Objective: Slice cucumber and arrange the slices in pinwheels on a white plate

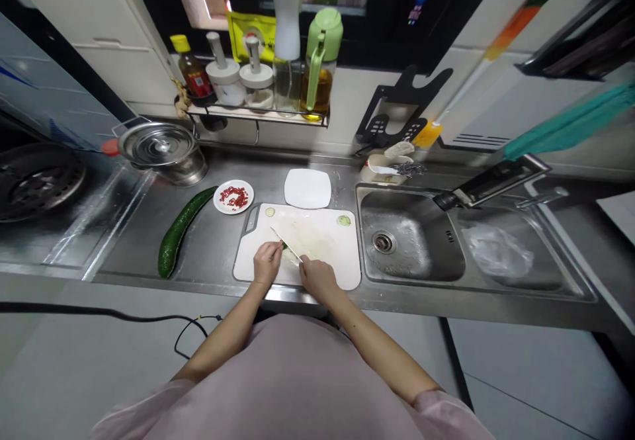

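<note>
My right hand (317, 276) is closed round the handle of a knife (288, 240), whose blade points up and left over the white cutting board (251, 261). Close to the blade, my left hand (266, 260) pinches a small dark green vegetable piece (284, 245), mostly hidden by the fingers and too small to name surely. A pale green round slice (269, 212) lies at the board's upper left. Some light green bits (343, 220) sit near its upper right corner. Wet marks show across the board's middle.
Left of the board are a long green cucumber (181, 231) and a white plate (218, 202) of chopped red bits. Behind it lies a white square plate (307, 188). A sink (411, 274) adjoins on the right. A lidded steel pot (181, 165) and a condiment rack (258, 116) stand behind.
</note>
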Tool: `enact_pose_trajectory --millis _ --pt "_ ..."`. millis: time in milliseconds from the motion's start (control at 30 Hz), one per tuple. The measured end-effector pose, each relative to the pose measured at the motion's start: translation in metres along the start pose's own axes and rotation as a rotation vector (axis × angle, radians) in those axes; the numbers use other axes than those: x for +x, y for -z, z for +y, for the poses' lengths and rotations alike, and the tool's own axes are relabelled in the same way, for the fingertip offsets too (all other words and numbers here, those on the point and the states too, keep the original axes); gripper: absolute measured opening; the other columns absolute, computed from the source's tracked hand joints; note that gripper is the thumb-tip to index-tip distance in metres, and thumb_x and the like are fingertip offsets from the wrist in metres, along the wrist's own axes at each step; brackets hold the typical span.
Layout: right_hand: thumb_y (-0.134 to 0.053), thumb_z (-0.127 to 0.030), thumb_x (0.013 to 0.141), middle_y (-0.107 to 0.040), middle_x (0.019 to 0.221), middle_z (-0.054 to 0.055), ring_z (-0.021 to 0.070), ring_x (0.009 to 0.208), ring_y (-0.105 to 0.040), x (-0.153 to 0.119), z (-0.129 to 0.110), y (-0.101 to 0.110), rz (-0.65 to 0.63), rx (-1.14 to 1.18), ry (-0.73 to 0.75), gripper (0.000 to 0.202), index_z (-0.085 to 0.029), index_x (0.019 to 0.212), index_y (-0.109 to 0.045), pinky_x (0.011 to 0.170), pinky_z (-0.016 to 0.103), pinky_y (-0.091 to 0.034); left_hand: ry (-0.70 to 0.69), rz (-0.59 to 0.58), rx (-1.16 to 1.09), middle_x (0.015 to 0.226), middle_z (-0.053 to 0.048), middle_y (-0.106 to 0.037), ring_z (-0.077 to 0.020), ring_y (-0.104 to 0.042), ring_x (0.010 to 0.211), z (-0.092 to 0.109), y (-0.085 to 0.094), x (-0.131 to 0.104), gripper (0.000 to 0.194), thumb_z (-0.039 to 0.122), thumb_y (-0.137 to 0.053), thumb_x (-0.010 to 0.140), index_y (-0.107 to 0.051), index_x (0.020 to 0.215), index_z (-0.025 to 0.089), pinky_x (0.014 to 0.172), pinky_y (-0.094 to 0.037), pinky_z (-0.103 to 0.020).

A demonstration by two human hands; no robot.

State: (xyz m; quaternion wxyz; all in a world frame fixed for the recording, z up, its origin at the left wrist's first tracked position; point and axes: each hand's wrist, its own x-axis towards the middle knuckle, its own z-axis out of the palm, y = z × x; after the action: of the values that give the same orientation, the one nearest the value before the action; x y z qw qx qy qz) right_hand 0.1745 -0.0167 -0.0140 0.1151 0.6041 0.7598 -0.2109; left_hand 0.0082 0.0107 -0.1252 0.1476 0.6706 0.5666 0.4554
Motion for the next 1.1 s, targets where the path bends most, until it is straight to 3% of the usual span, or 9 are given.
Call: enact_pose_trajectory --millis 367,1100 --pt "-0.029 -0.018 0.097 -0.071 0.093 0.012 0.0239 0.09 -0.069 0.001 -0.01 0.001 -0.033 -0.046 -0.006 0.027 -0.017 0.111 -0.052 0.072 0.031 -0.047 -0.007 -0.01 0.038 0.08 -0.005 -0.068 -0.0156 -0.062 0.077 0.001 0.001 0.001 0.02 0.024 -0.052 0.091 -0.066 0.078 0.02 0.074 -0.049 -0.029" --pt "-0.033 -0.009 0.092 -0.07 0.096 0.014 0.0229 0.095 -0.068 0.008 -0.016 0.004 -0.059 -0.011 0.014 0.027 -0.015 0.111 -0.053 0.077 0.03 -0.049 0.002 -0.019 0.028 0.079 -0.005 -0.067 -0.0159 -0.061 0.076 0.0 0.002 0.0 0.019 0.023 -0.051 0.091 -0.065 0.08 0.02 0.073 -0.049 -0.029"
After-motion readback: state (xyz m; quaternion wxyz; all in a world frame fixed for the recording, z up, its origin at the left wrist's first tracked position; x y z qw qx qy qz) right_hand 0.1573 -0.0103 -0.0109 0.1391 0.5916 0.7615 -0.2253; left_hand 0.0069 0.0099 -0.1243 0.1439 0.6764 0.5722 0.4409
